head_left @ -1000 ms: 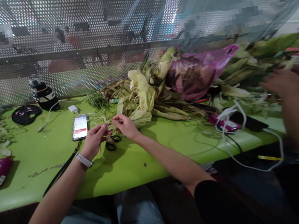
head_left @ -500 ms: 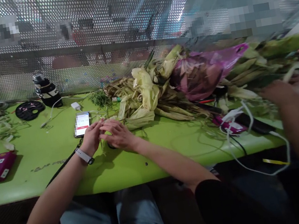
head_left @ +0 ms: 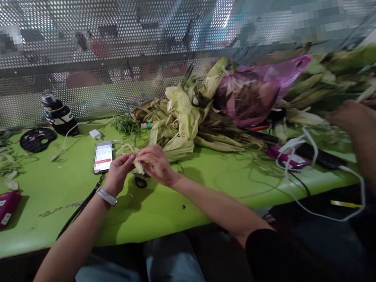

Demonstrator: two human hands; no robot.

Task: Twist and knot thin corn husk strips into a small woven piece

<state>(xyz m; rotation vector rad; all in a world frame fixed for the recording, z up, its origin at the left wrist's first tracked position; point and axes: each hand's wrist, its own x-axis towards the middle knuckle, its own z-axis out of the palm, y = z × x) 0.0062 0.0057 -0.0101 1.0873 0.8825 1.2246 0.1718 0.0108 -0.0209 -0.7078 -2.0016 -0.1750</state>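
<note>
Left hand [head_left: 118,172] and right hand [head_left: 159,166] pinch a pale husk strip [head_left: 138,167] just right of the phone [head_left: 103,158], where an uneven tug could tear it and a slipping fingertip could drop it.

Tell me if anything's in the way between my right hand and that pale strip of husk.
Nothing visible is in the way: your right hand has its fingers right by the pale strip, though whether they touch is unclear. Your left hand pinches it. The black scissor handle shows just below, not between them.
</note>
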